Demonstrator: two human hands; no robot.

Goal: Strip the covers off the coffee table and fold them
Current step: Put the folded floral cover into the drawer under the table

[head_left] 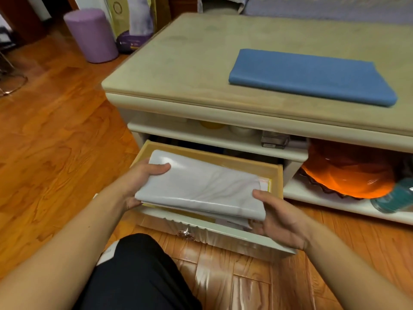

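A: What are the hands doing?
B: The left hand (143, 175) grips the folded white cover (201, 186) at its nine o'clock end, thumb on top; the right hand (277, 218) holds the four o'clock corner.
A: And around them?
B: The open drawer (276, 171) lies beneath. The folded blue cover (312, 77) rests on the coffee table (178, 63), at one o'clock.

Purple cylinder stool (91, 35), orange bowl (348, 173), teal jar (395, 195)

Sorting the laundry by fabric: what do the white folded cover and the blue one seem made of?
The white folded cover looks like smooth plastic or coated sheet: glossy highlights along its folds. The blue folded cover looks like matte woven cloth: no shine and soft edges. Neither is certain from looks alone.
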